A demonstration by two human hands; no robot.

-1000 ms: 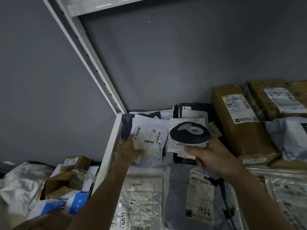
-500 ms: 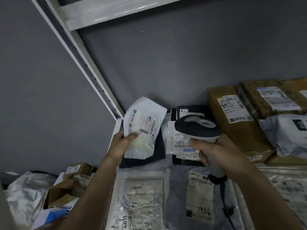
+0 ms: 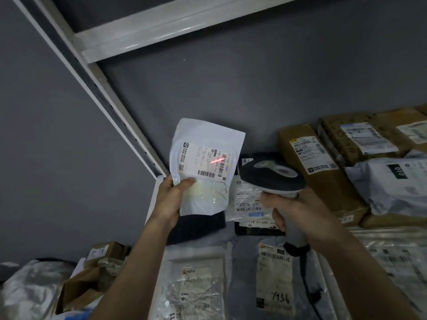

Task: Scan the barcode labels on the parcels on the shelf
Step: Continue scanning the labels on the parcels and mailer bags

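Red beam crosses the white mailer's (image 3: 203, 167) label: your left hand (image 3: 172, 199) pinches it, right hand (image 3: 298, 213) grips the scanner (image 3: 270, 174) (the shelved parcels (image 3: 323, 162) look unscanned).

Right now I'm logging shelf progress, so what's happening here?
A person is scanning parcels. The left hand holds a white mailer up off the shelf, label facing the camera. The right hand grips a handheld scanner, and its red line falls across the label's barcode. Other labelled bags and cardboard boxes lie on the shelf.

Scanner (image 3: 272, 174) handle mostly hidden inside right hand (image 3: 298, 213).
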